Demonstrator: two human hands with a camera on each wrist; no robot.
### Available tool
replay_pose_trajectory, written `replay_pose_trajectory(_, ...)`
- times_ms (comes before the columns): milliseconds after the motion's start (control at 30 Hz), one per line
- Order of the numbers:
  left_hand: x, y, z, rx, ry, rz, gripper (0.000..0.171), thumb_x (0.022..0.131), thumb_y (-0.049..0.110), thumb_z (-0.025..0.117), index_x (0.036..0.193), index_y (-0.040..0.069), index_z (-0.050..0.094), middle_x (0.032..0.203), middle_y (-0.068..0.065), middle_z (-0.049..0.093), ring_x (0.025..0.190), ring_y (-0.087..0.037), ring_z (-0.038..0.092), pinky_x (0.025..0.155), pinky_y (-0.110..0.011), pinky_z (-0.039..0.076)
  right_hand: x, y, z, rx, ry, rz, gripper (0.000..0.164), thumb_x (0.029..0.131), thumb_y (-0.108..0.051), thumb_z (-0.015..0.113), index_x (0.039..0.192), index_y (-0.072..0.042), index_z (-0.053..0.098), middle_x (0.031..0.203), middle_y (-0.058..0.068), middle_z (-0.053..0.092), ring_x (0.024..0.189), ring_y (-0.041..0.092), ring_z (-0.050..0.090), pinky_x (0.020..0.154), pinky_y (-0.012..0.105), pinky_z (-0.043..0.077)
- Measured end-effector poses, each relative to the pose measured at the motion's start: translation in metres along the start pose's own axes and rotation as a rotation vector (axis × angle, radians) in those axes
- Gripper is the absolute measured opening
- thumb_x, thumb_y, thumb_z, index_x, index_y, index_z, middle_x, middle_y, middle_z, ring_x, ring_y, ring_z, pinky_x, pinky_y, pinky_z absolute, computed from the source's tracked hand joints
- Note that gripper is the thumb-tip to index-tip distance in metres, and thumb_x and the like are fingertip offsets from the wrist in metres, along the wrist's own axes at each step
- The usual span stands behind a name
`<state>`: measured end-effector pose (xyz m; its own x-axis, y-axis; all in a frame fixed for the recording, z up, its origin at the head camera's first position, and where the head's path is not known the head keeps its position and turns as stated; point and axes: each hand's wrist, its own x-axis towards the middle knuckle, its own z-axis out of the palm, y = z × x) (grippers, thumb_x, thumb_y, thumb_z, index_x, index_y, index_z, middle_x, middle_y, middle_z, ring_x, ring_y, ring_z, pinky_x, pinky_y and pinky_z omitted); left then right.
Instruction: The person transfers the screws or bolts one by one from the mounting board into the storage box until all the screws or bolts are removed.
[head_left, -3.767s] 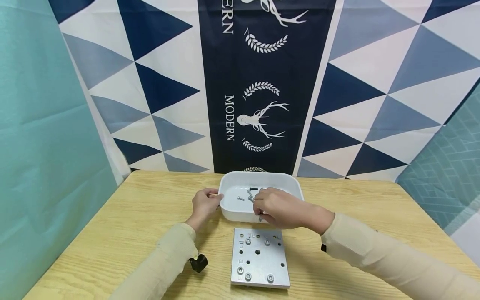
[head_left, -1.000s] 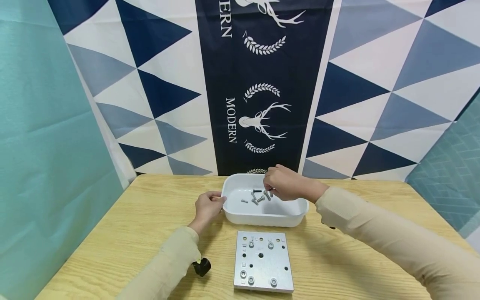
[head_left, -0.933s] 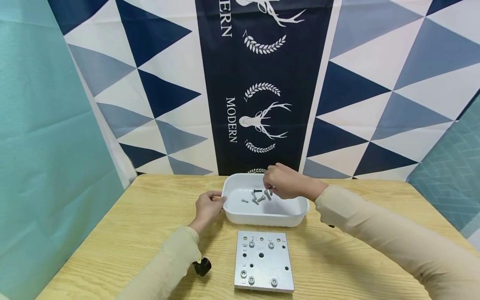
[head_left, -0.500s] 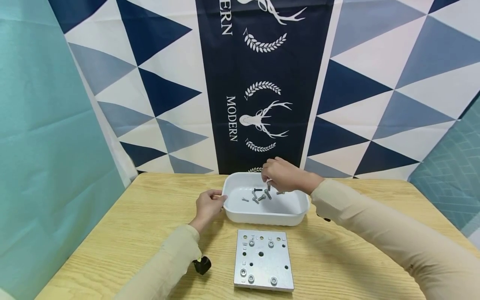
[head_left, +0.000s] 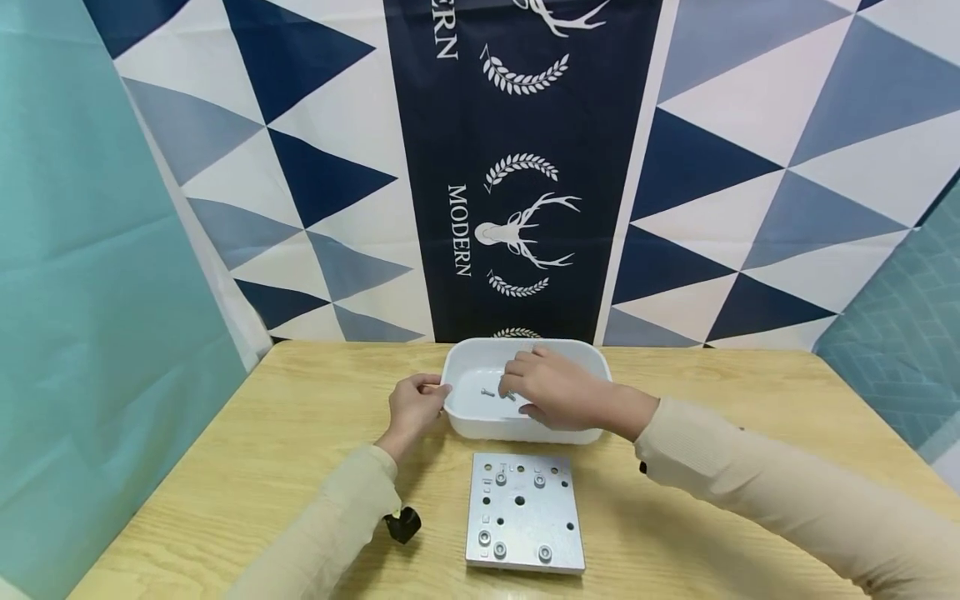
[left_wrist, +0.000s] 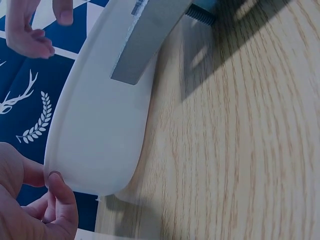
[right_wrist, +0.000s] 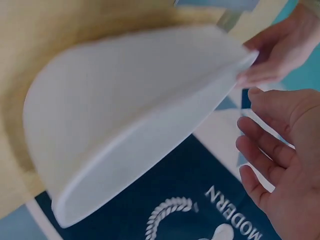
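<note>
My left hand pinches the left end of a white plastic tray; in the left wrist view its thumb and fingers close on the rim. Over the inside of that tray hovers my right hand. Its thumb stands apart from the loosely bent fingers in the right wrist view, with nothing visible between them. A small silver bolt lies on the tray floor. Another bolt shows just under the right fingertips, and the hand covers much of the floor beyond.
In front of the tray lies a silver metal plate with holes and several socket-head screws set in it. The wooden table ends at a patterned cloth backdrop. A black wrist-worn piece hangs below the left sleeve.
My right hand has come from the tray's back toward the near left, now covering most of the bolts that showed before. Its fingers have spread. The left hand keeps its grip on the rim.
</note>
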<state>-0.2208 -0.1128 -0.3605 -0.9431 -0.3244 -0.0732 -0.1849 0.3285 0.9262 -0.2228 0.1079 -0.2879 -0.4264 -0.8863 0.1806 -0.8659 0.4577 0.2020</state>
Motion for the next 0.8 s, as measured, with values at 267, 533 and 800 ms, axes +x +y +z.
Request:
replay_pose_trajectory(267, 0.001, -0.001, -0.001, -0.011, -0.004, 0.034, 0.023, 0.086, 0.01, 0.067, 0.105, -0.002, 0.069, 0.08, -0.007, 0.064, 0.057, -0.008, 0.056, 0.052, -0.016, 0.047, -0.007, -0.03, 0.003, 0.078, 0.015, -0.045, 0.027, 0.082, -0.019, 0.075, 0.108, -0.017, 0.066, 0.107, -0.004, 0.068, 0.104, 0.014, 0.059, 0.091, 0.033, 0.048)
replay_pose_trajectory(533, 0.002, -0.005, -0.002, -0.017, -0.007, 0.062, 0.023, 0.086, 0.01, 0.067, 0.105, -0.003, 0.069, 0.08, -0.01, 0.068, 0.055, -0.007, 0.056, 0.051, -0.016, 0.047, -0.01, -0.053, 0.008, 0.137, 0.028, -0.11, 0.025, 0.083, -0.018, 0.073, 0.107, -0.016, 0.065, 0.103, -0.007, 0.066, 0.1, 0.009, 0.058, 0.091, 0.028, 0.049)
replay_pose_trajectory(800, 0.002, -0.005, -0.001, -0.008, -0.011, 0.048, 0.022, 0.087, 0.011, 0.067, 0.105, -0.002, 0.069, 0.081, -0.009, 0.067, 0.058, -0.01, 0.058, 0.052, -0.017, 0.047, -0.016, -0.07, 0.007, 0.129, 0.013, -0.187, 0.019, 0.085, -0.021, 0.071, 0.103, -0.019, 0.064, 0.097, -0.01, 0.064, 0.092, 0.006, 0.055, 0.085, 0.024, 0.047)
